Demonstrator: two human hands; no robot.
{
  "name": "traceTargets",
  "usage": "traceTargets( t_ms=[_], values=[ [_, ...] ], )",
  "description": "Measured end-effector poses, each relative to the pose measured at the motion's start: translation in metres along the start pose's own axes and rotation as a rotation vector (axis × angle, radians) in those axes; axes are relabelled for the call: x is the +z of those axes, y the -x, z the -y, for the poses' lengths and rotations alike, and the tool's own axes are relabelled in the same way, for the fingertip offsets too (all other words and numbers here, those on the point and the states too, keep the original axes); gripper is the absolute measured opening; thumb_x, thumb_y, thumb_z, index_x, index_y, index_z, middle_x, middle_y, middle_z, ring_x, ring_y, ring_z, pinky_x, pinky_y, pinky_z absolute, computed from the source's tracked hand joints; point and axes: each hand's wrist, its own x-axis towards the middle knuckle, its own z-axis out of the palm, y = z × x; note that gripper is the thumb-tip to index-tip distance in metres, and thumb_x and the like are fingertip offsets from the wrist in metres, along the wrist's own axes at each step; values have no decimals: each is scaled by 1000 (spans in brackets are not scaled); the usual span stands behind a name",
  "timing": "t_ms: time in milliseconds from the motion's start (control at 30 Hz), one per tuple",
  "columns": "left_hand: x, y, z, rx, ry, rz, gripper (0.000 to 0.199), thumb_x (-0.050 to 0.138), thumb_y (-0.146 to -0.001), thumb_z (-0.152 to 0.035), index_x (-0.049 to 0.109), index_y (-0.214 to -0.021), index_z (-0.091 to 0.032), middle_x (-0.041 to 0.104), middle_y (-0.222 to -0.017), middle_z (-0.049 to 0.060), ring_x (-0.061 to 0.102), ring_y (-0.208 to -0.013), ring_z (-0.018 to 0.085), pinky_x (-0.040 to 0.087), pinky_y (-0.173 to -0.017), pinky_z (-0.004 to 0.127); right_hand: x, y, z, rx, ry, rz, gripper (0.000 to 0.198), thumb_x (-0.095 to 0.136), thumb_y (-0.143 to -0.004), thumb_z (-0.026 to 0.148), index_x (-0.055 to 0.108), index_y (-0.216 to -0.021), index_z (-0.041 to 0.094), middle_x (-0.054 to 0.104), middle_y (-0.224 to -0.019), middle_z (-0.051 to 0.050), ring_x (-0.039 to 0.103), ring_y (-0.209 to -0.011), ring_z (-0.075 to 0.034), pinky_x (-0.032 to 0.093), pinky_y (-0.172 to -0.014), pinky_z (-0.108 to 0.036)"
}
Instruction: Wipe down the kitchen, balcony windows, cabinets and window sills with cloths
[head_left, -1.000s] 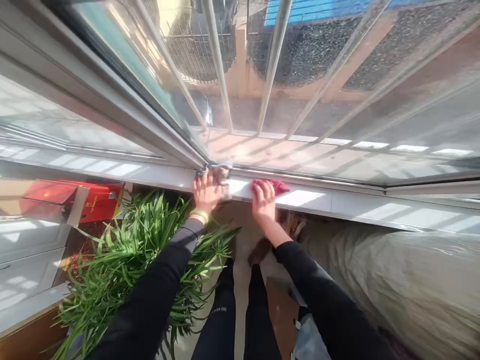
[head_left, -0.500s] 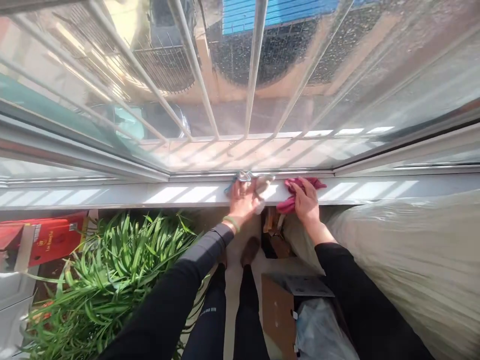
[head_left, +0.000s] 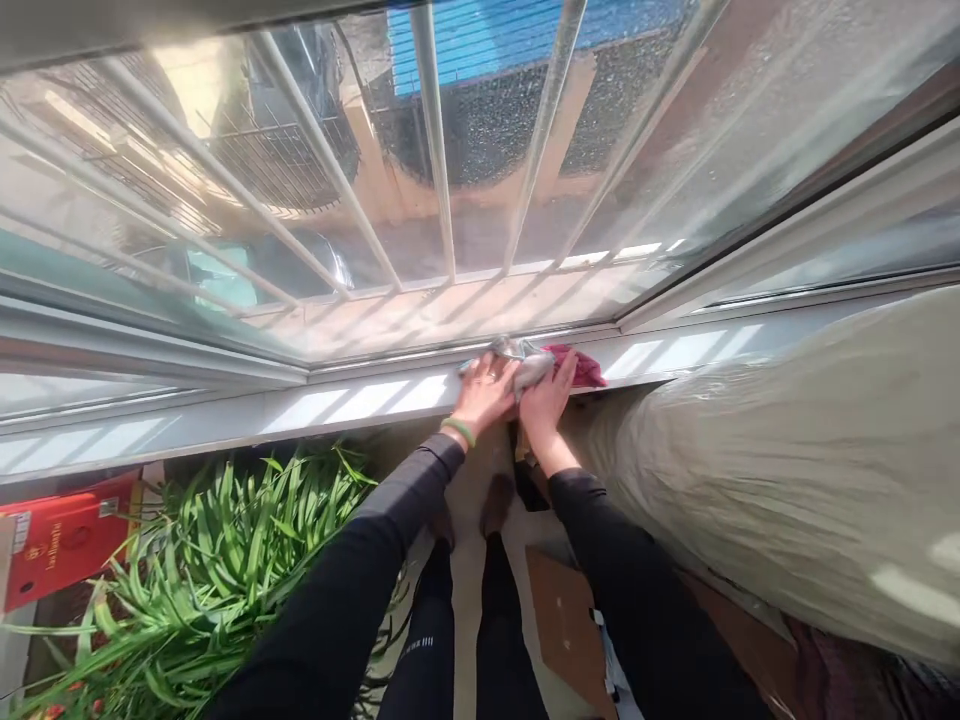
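Note:
Both my hands are close together on the white window sill (head_left: 360,398). My left hand (head_left: 484,393), with a green band at the wrist, grips a crumpled grey-white cloth (head_left: 529,364) at the sill's inner side, below the glass. Right beside it, my right hand (head_left: 544,405) presses down on a dark pink cloth (head_left: 588,367), which spreads out to the right of its fingers. The right hand also touches the edge of the grey-white cloth. Parts of both cloths are hidden under the fingers.
Window glass with white bars (head_left: 442,180) rises ahead. A leafy green plant (head_left: 225,570) grows below the sill on the left, near a red box (head_left: 71,540). On the right stands a large plastic-wrapped bundle (head_left: 795,470). A cardboard box (head_left: 566,630) lies by my legs.
My right hand has moved left with the dark pink cloth, up against the grey-white cloth and my left hand. The view has turned and shifted slightly.

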Motion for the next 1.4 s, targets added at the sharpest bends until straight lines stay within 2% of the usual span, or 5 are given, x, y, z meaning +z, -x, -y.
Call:
traceTargets(
  t_ms=[233, 600, 1067, 1200, 1400],
  values=[
    [-37, 104, 116, -497, -30, -123, 50, 57, -98, -28, 64, -147, -26, 55, -163, 9, 47, -150, 35, 38, -128, 53, 3, 18, 36, -137, -305, 246, 38, 43, -97, 20, 77, -115, 21, 62, -148, -14, 50, -141, -28, 42, -123, -51],
    [-29, 122, 170, -953, 10, -644, 57, 54, -93, -15, 48, -150, -8, 51, -159, 29, 50, -153, 36, 44, -126, 56, -1, -46, -16, 166, 11, -186, 16, 62, -84, 29, 62, -99, 22, 55, -129, -21, 49, -126, -44, 38, -109, -73],
    [14, 49, 56, -576, -65, -342, 51, 62, -100, -32, 60, -149, -20, 53, -160, 20, 45, -155, 38, 41, -130, 56, 0, -38, -17, 91, 76, -210, 17, 61, -83, 27, 60, -100, 24, 58, -131, -21, 53, -124, -46, 44, -102, -71],
    [-8, 76, 94, -426, -74, -206, 48, 65, -99, -33, 63, -147, -26, 60, -155, 13, 48, -153, 33, 38, -131, 51, -3, -38, -16, 118, 51, -156, 21, 60, -84, 24, 60, -104, 22, 55, -135, -24, 49, -130, -49, 39, -105, -74],
    [-49, 152, 188, -784, -84, -318, 50, 62, -97, -29, 61, -145, -18, 59, -153, 21, 47, -153, 37, 38, -129, 53, -5, -39, -11, 136, 88, -144, 21, 60, -85, 26, 62, -104, 21, 57, -136, -24, 50, -131, -48, 39, -107, -72]
  ],
)
